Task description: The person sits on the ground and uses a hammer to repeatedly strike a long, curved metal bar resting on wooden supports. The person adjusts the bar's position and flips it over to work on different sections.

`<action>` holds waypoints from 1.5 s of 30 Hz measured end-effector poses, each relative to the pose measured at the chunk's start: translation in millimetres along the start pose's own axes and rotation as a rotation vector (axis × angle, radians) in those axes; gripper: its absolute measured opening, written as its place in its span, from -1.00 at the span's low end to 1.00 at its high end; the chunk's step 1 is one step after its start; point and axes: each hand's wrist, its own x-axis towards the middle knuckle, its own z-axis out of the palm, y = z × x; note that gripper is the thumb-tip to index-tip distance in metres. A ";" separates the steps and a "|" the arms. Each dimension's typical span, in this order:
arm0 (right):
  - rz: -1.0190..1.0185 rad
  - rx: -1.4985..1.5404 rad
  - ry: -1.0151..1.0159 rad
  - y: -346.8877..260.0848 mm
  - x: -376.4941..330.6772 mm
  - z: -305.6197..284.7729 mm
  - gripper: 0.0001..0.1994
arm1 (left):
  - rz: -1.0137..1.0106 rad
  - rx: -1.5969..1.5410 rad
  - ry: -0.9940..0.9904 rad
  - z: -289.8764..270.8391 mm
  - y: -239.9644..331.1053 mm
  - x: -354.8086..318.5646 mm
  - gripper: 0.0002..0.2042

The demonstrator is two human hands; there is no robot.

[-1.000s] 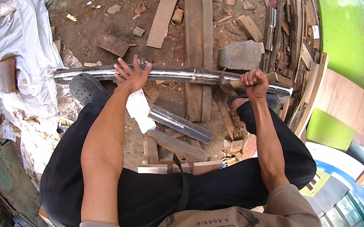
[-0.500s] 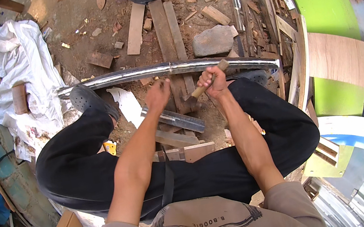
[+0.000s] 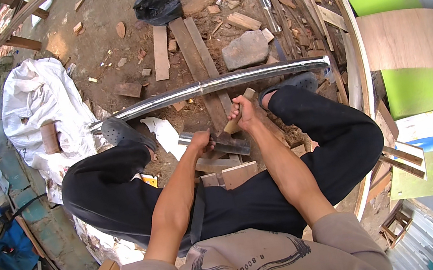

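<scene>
The left hand (image 3: 201, 140) now closes around the short metal pipe (image 3: 217, 141) lying on the dirt between the person's knees, just in front of the wooden blocks (image 3: 232, 175). A second ago that hand lay spread on the long shiny pipe (image 3: 208, 86); half a second ago it was drawing back toward the body. The right hand (image 3: 242, 114) is clenched on a wooden handle (image 3: 240, 111), whose pale end sticks up past the knuckles; what is on its lower end I cannot tell. Earlier this hand gripped the same handle out at the right end of the long pipe, and it has since come in to the middle, next to the left hand. So both hands have left the long pipe, which lies across the planks (image 3: 197, 52) beyond the sandals (image 3: 120, 133), and the work looks to have passed to the short pipe. The view has also tipped, showing more ground and the black bag (image 3: 158, 6).
</scene>
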 end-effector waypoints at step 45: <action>-0.342 -0.615 0.675 -61.9 44.1 -40.0 -0.64 | 0.674 0.739 0.850 -16.1 46.1 19.3 -0.21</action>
